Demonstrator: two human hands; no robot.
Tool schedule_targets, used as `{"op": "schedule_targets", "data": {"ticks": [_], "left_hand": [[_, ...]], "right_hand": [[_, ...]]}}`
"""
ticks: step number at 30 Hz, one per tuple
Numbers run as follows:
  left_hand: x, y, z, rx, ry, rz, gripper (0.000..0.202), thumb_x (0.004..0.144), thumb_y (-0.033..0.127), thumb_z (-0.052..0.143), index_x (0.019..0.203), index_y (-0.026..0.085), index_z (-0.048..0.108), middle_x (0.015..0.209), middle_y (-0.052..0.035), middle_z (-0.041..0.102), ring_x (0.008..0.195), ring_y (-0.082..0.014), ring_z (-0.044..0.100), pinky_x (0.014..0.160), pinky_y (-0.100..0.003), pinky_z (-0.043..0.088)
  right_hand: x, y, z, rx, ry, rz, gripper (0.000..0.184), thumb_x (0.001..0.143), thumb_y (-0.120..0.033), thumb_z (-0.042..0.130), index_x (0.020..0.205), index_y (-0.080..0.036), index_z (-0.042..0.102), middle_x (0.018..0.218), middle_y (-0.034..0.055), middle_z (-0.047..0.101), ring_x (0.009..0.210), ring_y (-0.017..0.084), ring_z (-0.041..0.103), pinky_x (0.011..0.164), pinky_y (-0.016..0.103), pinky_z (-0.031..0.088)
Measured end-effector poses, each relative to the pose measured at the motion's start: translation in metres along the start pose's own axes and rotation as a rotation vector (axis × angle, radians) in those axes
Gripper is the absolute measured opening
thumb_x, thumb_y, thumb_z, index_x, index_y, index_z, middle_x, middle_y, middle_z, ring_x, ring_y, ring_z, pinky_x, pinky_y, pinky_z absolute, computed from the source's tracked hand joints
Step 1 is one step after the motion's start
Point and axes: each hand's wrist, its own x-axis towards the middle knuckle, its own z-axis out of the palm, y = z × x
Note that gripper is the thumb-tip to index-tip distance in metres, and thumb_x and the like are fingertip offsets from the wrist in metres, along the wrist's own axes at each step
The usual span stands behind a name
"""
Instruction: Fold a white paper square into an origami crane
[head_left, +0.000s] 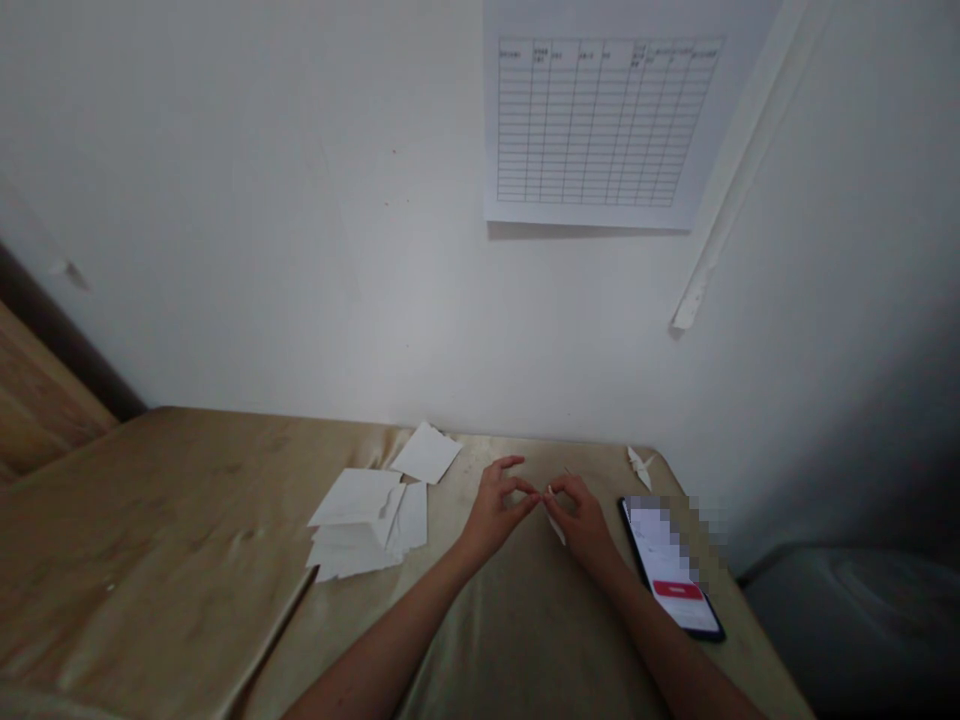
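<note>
A small white piece of folded paper [556,527] pokes out below my right hand [576,515], whose fingers are closed on it. My left hand [500,500] meets the right one at the fingertips, its thumb and forefinger pinched at the paper's tip; the other fingers are raised and apart. Most of the paper is hidden by the right hand. To the right, near the wall, lies a folded paper crane [640,467].
Several loose white paper sheets [358,500] lie left of my hands, with a square sheet [428,453] behind them. A lit phone [667,560] rests at the right on the tan cloth-covered table [187,520]. A printed chart [600,120] hangs on the wall.
</note>
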Motion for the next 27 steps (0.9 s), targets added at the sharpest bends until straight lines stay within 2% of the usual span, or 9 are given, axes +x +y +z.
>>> {"op": "schedule_targets", "data": {"ticks": [4,11,17,27], "left_hand": [[-0.0009,0.0005,-0.0001,-0.01,-0.006,0.01,0.006,0.082,0.031,0.076,0.085,0.025,0.077,0.134,-0.0083,0.059,0.129,-0.0275,0.052,0.112,-0.052,0.04],[0.0001,-0.0001,-0.0011,-0.001,0.008,0.013,0.003,0.083,0.028,0.076,0.082,0.025,0.076,0.133,-0.0076,0.059,0.128,-0.027,0.053,0.112,-0.052,0.041],[0.0004,-0.0007,-0.0003,0.018,0.034,0.014,0.001,0.082,0.023,0.075,0.082,0.024,0.076,0.132,-0.0073,0.059,0.126,-0.026,0.054,0.111,-0.05,0.042],[-0.0006,0.0,0.0004,0.018,0.026,0.001,0.003,0.079,0.026,0.078,0.082,0.025,0.076,0.133,-0.0078,0.06,0.128,-0.0268,0.053,0.111,-0.049,0.042]], "right_hand": [[-0.0004,0.0015,0.0009,-0.024,0.018,0.003,0.028,0.087,-0.049,0.059,0.079,-0.023,0.06,0.085,0.0026,0.063,0.086,0.022,0.059,0.085,0.035,0.047],[-0.0001,0.0046,0.002,-0.002,0.0,0.037,0.034,0.086,-0.056,0.062,0.077,-0.023,0.065,0.088,0.0044,0.067,0.091,0.024,0.061,0.091,0.039,0.046],[0.0004,0.0053,0.0019,0.031,-0.015,0.047,0.033,0.085,-0.054,0.062,0.079,-0.023,0.069,0.09,0.0059,0.069,0.093,0.024,0.063,0.092,0.039,0.045],[-0.0003,0.0042,0.0025,0.031,0.011,0.064,0.034,0.082,-0.057,0.066,0.078,-0.023,0.069,0.087,0.0048,0.07,0.09,0.024,0.064,0.088,0.038,0.048]]}}
